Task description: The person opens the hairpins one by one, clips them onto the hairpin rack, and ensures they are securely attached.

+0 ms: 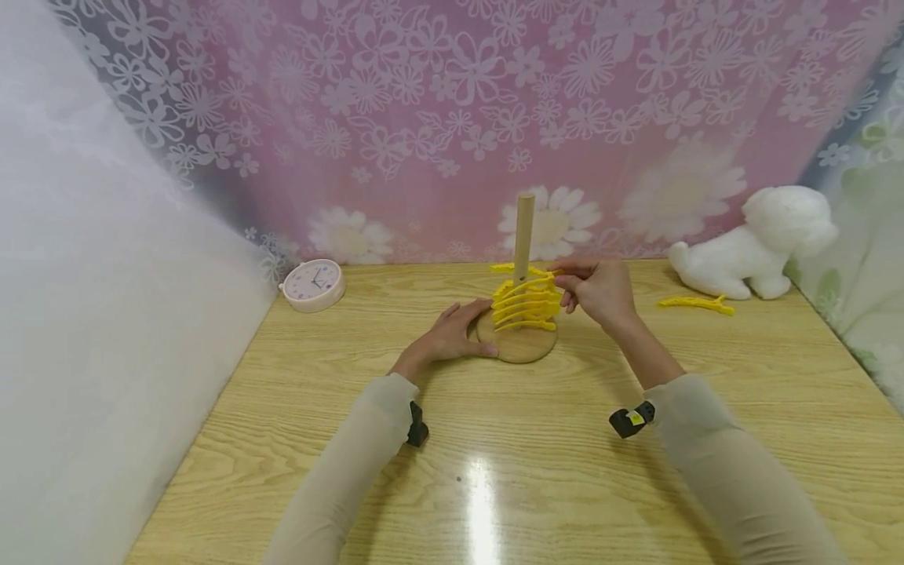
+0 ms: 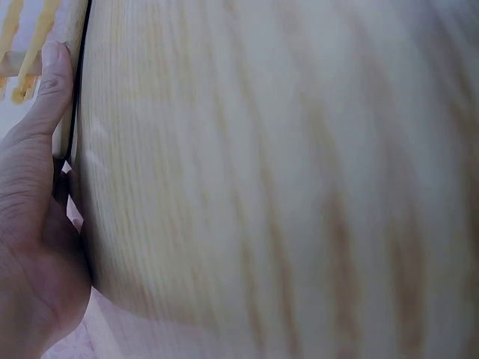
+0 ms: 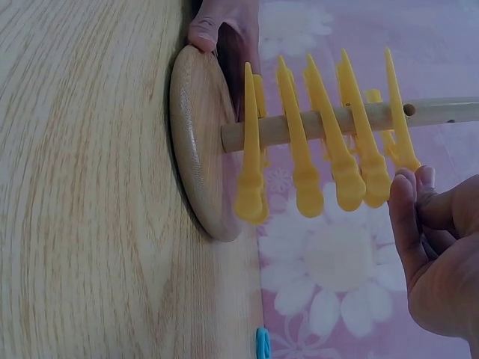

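Observation:
A wooden stand has a round base (image 1: 523,351) and an upright rod (image 1: 524,231). Several yellow alligator hair clips (image 3: 303,161) are clamped across the rod, one above another. My left hand (image 1: 452,336) holds the base at its left rim, the thumb lying along the near edge. With thumb and forefinger, my right hand (image 1: 600,294) pinches the handle end of the uppermost yellow hair clip (image 3: 400,116), whose arms reach across the rod near a small hole. Another yellow hair clip (image 1: 695,304) lies on the table, to the right of my right hand.
A white plush dog (image 1: 756,243) sits at the back right, behind the loose clip. At the back left stands a pink round clock (image 1: 314,285). A flowered curtain (image 1: 452,133) hangs behind the wooden table (image 1: 551,479). The right wrist view shows a small teal thing (image 3: 263,343) by the table edge.

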Tool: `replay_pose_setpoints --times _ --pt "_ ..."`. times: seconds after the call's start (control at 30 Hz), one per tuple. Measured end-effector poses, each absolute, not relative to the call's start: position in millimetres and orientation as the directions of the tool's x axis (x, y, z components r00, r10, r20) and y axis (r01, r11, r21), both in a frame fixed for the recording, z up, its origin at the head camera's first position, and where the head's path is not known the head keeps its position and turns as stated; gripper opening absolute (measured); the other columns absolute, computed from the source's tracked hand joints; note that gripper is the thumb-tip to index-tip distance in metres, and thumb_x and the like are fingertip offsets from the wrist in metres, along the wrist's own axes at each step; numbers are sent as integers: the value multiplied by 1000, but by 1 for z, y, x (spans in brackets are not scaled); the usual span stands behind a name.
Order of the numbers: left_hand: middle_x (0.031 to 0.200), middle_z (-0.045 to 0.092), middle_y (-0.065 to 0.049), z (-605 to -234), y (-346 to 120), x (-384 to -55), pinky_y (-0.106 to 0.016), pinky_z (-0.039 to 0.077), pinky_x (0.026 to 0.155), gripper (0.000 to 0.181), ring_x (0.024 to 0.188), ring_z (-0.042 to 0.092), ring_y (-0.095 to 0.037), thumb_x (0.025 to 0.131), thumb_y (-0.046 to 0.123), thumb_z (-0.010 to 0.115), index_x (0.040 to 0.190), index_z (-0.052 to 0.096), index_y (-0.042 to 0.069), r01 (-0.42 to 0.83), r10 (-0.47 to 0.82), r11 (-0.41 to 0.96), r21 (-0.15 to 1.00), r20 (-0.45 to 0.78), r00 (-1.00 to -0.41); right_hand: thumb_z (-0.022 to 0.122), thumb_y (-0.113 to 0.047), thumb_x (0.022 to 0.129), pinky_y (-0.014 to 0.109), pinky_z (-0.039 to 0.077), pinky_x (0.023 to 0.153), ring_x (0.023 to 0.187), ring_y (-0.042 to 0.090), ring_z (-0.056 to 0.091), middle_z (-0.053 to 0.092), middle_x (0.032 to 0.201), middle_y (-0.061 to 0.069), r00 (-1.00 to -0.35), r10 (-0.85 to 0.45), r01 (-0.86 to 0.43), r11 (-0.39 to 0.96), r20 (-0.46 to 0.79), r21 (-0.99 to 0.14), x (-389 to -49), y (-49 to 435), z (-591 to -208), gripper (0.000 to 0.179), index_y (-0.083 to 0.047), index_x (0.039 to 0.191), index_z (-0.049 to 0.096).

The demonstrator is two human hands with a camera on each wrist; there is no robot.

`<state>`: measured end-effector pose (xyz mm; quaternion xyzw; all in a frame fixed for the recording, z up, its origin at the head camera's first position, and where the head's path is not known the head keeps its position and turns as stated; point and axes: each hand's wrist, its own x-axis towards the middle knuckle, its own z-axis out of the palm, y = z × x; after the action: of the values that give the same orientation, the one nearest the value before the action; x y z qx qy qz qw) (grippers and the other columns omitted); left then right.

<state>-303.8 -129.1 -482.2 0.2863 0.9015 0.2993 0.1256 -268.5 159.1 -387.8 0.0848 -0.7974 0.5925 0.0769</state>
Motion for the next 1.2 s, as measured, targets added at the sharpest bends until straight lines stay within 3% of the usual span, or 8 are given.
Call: replay_pose_setpoints --times 0.53,0.83,1.2 --pt "173 23 2 -480 -129 -304 -33 -2 129 103 159 16 -12 89 57 78 168 21 24 447 595 657 608 -54 -802 71 -5 99 40 62 54 55 20 67 76 104 28 -968 -108 -249 319 226 -914 -268 160 -387 22 4 118 76" --pt "172 23 0 -481 -129 -305 -34 -1 129 103 159 16 -13 89 57 77 168 21 23 448 599 657 607 -58 -799 73 -6 98 35 62 55 60 25 68 74 104 29 -965 -170 -246 300 202 -922 -266 163 -384 23 3 118 76" --pt "173 22 1 -483 -129 -306 -32 -2 129 102 159 16 -11 89 59 76 168 20 26 446 591 670 594 -63 -804 70 -8 100 37 63 62 67 25 70 71 114 29 -949 -280 -218 240 147 -946 -270 174 -389 36 6 133 67"
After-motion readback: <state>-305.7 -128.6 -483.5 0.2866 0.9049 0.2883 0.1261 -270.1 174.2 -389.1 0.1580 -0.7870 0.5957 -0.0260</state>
